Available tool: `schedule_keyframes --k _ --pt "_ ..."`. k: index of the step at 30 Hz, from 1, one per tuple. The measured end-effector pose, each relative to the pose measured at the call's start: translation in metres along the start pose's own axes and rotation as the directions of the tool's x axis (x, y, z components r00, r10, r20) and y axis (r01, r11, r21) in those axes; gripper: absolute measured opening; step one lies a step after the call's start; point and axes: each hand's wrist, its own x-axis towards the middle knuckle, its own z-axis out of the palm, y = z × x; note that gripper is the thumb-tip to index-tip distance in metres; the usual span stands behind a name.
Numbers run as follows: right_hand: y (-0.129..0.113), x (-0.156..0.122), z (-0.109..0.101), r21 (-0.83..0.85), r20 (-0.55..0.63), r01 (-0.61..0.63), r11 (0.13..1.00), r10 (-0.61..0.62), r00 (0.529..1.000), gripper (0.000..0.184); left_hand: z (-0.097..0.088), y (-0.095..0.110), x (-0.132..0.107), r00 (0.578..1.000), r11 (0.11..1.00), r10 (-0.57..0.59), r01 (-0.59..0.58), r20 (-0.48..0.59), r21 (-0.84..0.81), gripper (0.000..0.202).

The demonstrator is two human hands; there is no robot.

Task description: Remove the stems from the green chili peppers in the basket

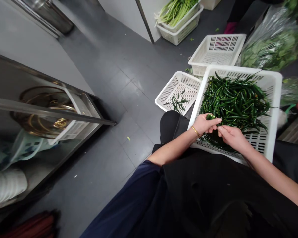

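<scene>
A large white plastic basket [275, 99] rests on my lap, heaped with long, thin green chili peppers [235, 96]. Over its near left part, my left hand [204, 125] is closed around a few green chili peppers [210, 117], whose ends poke out above the fingers. My right hand [232, 136] meets it fingertip to fingertip, thumb and fingers pinched together. Whatever sits in that pinch is too small and covered to tell. On the floor to the left, a smaller white basket [161, 98] holds several loose green chilies [180, 101].
Beyond the chilies stands another white basket [201, 61]. Leafy greens in a clear plastic bag [268, 53] are at the right. Stacked baskets [175, 38] of long green stalks [176, 13] sit at the back. A metal shelf [96, 119] with lids and bowls flanks the left.
</scene>
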Motion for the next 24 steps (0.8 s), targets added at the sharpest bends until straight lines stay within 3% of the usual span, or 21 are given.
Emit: schedule_keyframes --k 1,3,5,7,9,12,15,16,18,20,22,24 --pt "-0.003 -0.003 -0.003 -0.104 -0.001 0.092 0.990 -0.093 0.996 0.043 0.000 -0.001 -0.001 0.999 0.999 -0.027 0.028 0.025 -0.044 0.032" --pt "-0.008 -0.006 -0.012 -0.260 0.118 0.285 0.923 -0.262 0.958 0.044 -0.003 -0.003 0.000 0.989 0.985 -0.109 0.121 0.101 -0.124 0.028" --pt "-0.006 -0.004 -0.019 -0.354 0.264 0.374 0.857 -0.292 0.919 0.044 -0.007 -0.004 0.002 0.981 0.968 -0.171 0.185 0.092 -0.168 0.024" --pt "0.002 0.005 -0.015 -0.518 0.308 0.312 0.797 -0.167 0.937 0.042 -0.012 -0.001 0.004 0.988 0.968 -0.156 0.151 -0.006 -0.202 0.018" --pt "0.011 0.018 0.002 -0.685 0.272 0.200 0.700 -0.008 0.962 0.046 -0.018 0.005 0.004 0.993 0.965 -0.103 0.086 -0.058 -0.249 0.012" --pt "0.019 0.037 0.036 -0.791 0.293 0.161 0.591 0.134 0.947 0.039 -0.024 0.013 0.000 0.998 0.949 -0.053 0.058 0.024 -0.309 0.018" --pt "0.020 0.050 0.045 -0.788 0.320 0.170 0.592 0.158 0.934 0.027 -0.027 0.009 -0.001 0.998 0.966 -0.002 0.017 0.059 -0.258 0.027" --pt "0.019 0.051 0.040 -0.760 0.291 0.140 0.635 0.139 0.947 0.024 -0.027 0.006 -0.001 0.999 0.975 0.014 -0.004 0.041 -0.222 0.027" --pt "0.017 0.051 0.018 -0.599 0.167 0.028 0.800 0.091 0.982 0.023 -0.024 -0.002 0.001 1.000 0.991 0.023 -0.023 -0.003 -0.130 0.029" --pt "0.013 0.045 -0.008 -0.260 0.037 -0.054 0.964 0.066 0.997 0.028 -0.018 -0.007 0.002 1.000 1.000 0.008 -0.008 -0.013 -0.014 0.034" --pt "0.011 0.037 -0.026 0.109 -0.035 -0.049 0.993 0.053 0.998 0.038 -0.012 -0.007 0.002 1.000 0.995 -0.005 0.003 0.022 0.095 0.035" --pt "0.013 0.029 -0.029 0.258 -0.064 -0.064 0.964 0.083 0.995 0.044 -0.009 -0.003 0.002 0.999 0.992 0.001 -0.006 0.043 0.128 0.033"
